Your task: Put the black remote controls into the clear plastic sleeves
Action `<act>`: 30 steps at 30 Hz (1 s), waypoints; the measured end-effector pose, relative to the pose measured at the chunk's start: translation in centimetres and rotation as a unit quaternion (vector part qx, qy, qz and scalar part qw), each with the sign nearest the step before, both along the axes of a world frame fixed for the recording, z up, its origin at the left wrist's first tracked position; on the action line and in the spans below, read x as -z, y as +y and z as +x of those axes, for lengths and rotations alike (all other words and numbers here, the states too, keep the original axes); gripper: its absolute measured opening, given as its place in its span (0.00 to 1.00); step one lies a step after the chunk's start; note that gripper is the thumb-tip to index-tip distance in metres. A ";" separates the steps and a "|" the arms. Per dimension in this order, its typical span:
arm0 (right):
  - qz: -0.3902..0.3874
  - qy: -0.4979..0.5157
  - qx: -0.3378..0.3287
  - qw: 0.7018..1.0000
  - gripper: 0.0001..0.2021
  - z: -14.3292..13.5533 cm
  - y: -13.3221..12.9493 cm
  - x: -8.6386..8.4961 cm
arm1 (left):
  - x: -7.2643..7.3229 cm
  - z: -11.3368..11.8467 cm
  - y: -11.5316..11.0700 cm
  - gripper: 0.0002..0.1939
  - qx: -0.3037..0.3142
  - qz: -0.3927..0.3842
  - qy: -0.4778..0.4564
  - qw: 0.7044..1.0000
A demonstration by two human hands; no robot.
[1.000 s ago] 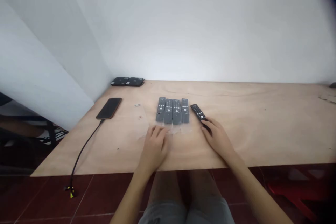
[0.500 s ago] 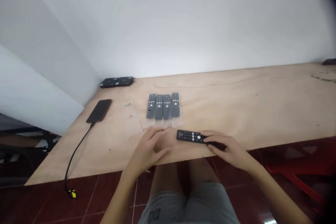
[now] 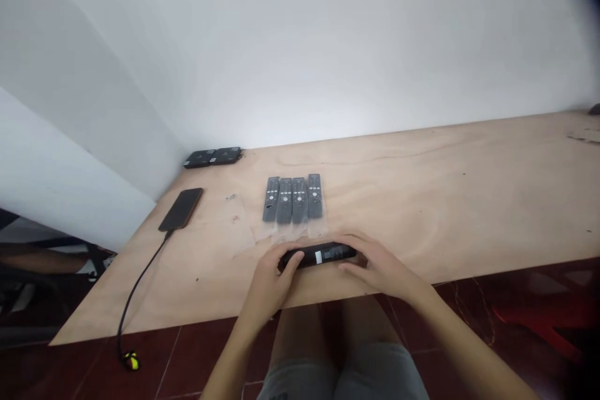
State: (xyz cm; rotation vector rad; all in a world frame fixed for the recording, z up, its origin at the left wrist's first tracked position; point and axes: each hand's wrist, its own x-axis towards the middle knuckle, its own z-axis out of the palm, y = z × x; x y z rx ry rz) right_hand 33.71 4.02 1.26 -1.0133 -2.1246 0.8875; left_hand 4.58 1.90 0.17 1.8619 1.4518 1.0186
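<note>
A black remote control (image 3: 307,257) lies crosswise near the table's front edge, its back with a small white label facing up. My left hand (image 3: 274,275) grips its left end, thumb on top and fingers behind it. At the other end, my right hand (image 3: 375,262) curls round the remote, fingers along the far side and thumb at the near side. Just beyond are several more remotes (image 3: 293,200) in clear plastic sleeves, side by side with their buttons up. To their left lies a flat clear plastic sleeve (image 3: 239,225).
A phone (image 3: 182,209) with a black cable (image 3: 134,294) running over the front edge is on the left of the wooden table (image 3: 445,200). Two black boxes (image 3: 213,157) sit at the back left by the wall. A red stool (image 3: 539,325) stands below at right.
The remote has been turned over from buttons up to back up. My left hand, earlier empty beside it, now holds its left end. The view has shifted slightly.
</note>
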 end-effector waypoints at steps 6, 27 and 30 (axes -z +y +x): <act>0.040 -0.023 0.035 0.998 0.22 0.7 1.0 1.1 | -0.2 0.9 0.5 0.12 0.013 -0.042 -0.009 0.999; 0.062 -0.051 0.019 0.997 0.18 0.8 0.5 0.6 | -1.2 -1.7 0.1 0.22 0.117 0.040 0.138 0.983; 0.064 -0.047 0.013 0.997 0.18 0.9 0.5 0.5 | -1.2 -2.8 -0.3 0.20 0.090 0.009 0.064 0.994</act>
